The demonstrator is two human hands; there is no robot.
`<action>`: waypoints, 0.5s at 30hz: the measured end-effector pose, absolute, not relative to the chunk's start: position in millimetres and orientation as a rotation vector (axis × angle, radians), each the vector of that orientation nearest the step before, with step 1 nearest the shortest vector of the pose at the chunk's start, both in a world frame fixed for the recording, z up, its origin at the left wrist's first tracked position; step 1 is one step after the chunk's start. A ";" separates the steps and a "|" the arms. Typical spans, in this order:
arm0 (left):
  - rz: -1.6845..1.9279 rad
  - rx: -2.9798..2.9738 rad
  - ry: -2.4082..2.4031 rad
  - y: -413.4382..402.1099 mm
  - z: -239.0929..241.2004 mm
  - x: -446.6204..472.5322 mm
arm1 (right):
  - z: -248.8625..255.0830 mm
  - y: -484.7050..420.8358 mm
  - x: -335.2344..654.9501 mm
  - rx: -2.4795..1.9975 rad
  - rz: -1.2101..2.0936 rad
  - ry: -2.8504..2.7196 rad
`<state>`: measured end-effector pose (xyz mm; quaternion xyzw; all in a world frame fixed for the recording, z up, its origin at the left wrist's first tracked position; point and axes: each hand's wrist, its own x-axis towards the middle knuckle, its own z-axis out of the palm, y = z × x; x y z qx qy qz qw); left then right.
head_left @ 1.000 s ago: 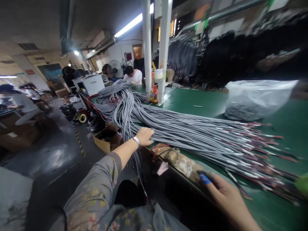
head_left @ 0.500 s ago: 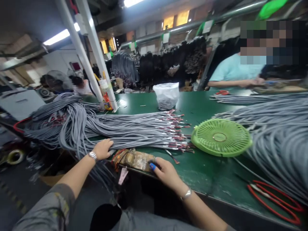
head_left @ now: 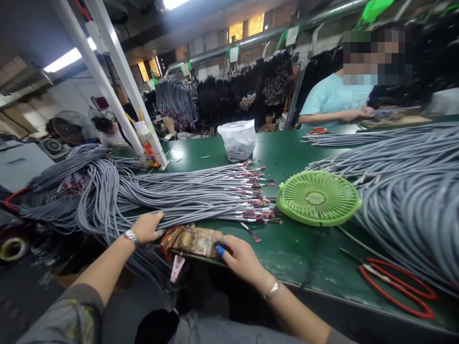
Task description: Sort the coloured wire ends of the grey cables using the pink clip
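Observation:
A long bundle of grey cables (head_left: pixel 186 196) with red and white stripped ends lies across the green table (head_left: pixel 297 248). My left hand (head_left: pixel 146 227), a watch on its wrist, rests on the bundle at the table's near edge, fingers curled over the cables. My right hand (head_left: pixel 239 257), with blue tape on one fingertip, lies at the table edge, its fingers curled and touching a worn brown pad (head_left: pixel 195 240) with red wire around it. What the right hand's fingers hold is hidden.
A green fan grille (head_left: pixel 318 198) lies flat mid-table. A second mass of grey cables (head_left: pixel 412 191) fills the right. Red-handled scissors (head_left: pixel 398 285) lie near the front edge. A clear bag (head_left: pixel 238 139) stands at the back. A person in a light blue shirt (head_left: pixel 333 98) works opposite.
The camera swung from the left to the table. My left hand stays on the cable bundle; my right hand has settled against the brown pad.

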<state>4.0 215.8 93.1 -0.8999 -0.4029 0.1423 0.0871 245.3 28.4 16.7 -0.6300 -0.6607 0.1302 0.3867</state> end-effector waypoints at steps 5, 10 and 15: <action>0.401 -2.615 -1.234 216.2 87.7 5.3 | 15.6 30.0 245.7 -1.595 0.298 -1.684; 0.064 -2.546 -1.424 217.7 104.4 6.3 | 12.8 29.4 249.7 -1.571 0.357 -1.687; -0.716 -2.271 -1.853 219.0 133.5 -1.7 | 4.3 32.1 262.7 -1.540 0.461 -1.691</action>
